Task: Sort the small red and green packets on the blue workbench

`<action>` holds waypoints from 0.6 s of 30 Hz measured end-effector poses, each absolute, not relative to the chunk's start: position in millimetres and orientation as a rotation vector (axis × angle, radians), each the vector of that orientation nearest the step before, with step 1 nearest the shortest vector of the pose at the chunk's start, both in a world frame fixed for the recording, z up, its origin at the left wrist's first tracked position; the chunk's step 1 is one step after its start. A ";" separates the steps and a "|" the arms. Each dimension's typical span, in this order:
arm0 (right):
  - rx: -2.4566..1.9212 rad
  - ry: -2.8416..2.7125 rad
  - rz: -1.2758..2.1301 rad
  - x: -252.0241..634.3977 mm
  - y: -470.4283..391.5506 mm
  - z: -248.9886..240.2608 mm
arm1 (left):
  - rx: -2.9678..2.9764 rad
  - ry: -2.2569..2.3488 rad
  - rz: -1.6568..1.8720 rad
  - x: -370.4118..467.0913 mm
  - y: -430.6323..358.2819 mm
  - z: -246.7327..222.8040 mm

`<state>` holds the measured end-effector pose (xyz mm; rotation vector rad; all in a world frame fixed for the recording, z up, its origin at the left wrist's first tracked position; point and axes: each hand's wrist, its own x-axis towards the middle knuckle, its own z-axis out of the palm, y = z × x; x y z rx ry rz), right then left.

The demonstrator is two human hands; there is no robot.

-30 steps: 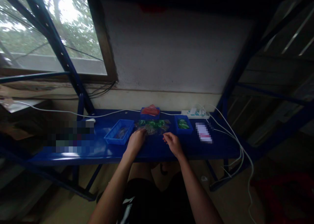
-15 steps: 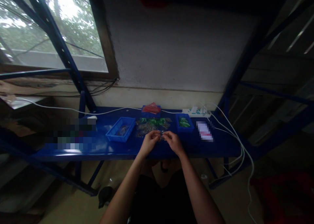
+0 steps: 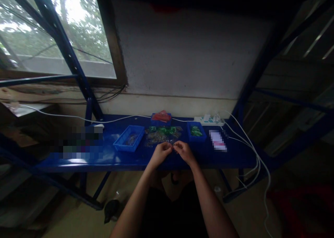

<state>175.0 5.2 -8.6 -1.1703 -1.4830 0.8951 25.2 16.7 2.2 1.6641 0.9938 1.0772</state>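
My left hand and my right hand meet over the front of the blue table, fingertips nearly touching. Both are closed in a pinch. Whatever lies between the fingers is too small and dim to name. Just beyond them are several small clear plastic packets, with green packets behind. To the left stands a blue tray with small loose items at its bottom. A second blue tray, holding green packets, is to the right of my hands.
At the back, a small blue tray holds red plastic bags. A white power strip with plugs lies by the wall, and white cables hang off the right side. A blurred-out white and pink item lies at the right.
The view has shifted slightly. My hands stay together in nearly the same place, the fingers a little more curled, and the clear glint between them is less visible.
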 end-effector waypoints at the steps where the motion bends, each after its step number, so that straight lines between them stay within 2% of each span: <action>1: -1.178 -1.495 0.867 175.0 4.6 -8.7 | 1.680 0.995 1.064 25.7 16.8 1.6; 11: -1.189 -1.660 0.682 172.8 1.0 -6.6 | 1.734 0.927 0.959 28.7 13.4 1.6; 18: -1.134 -1.607 0.754 173.2 1.7 -6.7 | 1.684 0.932 1.019 24.9 13.0 6.3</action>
